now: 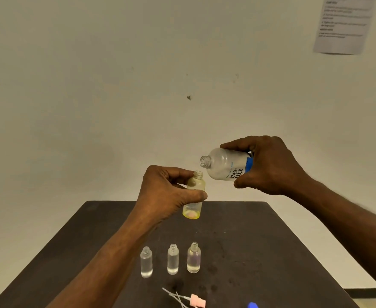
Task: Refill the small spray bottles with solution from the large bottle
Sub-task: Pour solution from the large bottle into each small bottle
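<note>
Left hand (167,192): I see it gripping a small bottle (194,194), clear, uncapped, upright above the table (271,252).
Right hand (269,165): wrapped round the large bottle (223,164), tilted, mouth just beside the small bottle's neck.
Table, near side: three clear uncapped bottles (173,260) in a row; pink spray heads (194,302) at the near edge.
Room: bare dark tabletop to the right of the row.

Three small bottles (173,259) in a row on the table (271,252), spray pumps (191,302) before them
</note>
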